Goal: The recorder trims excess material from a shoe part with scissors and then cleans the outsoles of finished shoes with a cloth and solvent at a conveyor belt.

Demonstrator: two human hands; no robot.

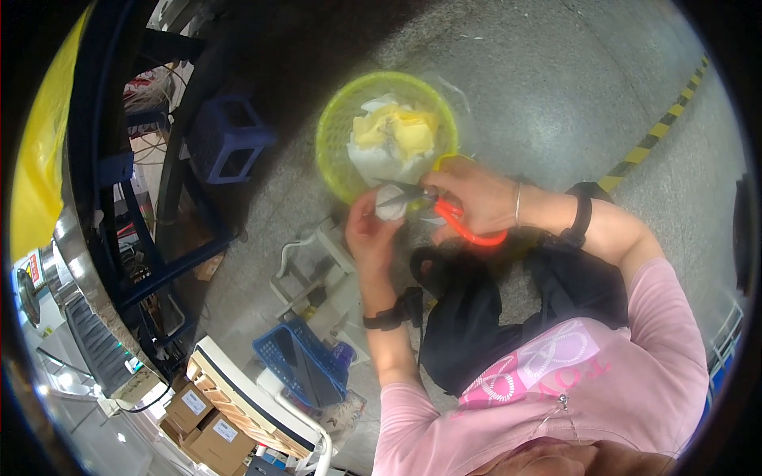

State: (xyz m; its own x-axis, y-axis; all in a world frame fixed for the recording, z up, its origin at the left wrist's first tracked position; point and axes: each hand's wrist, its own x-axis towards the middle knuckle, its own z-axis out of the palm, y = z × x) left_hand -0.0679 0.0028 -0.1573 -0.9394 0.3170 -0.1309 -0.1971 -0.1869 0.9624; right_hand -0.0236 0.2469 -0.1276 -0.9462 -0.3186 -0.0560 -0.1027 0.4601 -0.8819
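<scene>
My left hand (371, 236) pinches a small, round, whitish piece (390, 208); its exact kind is too blurred to tell. Around the handles of a pair of scissors (470, 230), my right hand (486, 195) is closed. The handles are orange-red, and the dark blades point left, across the whitish piece. It cannot be made out whether they cut into it. Just beyond both hands stands a yellow-green mesh basket (327, 159) on the floor. Inside it lie crumpled yellow paper (415, 135) and white paper (367, 165).
A blue plastic stool (226, 139) stands left of the basket, beside a dark metal frame (155, 284). Left of my left forearm are a blue basket (295, 358) and a white chair (262, 397). Cardboard boxes (225, 444) sit lower left. Yellow-black tape (652, 136) marks the floor at right.
</scene>
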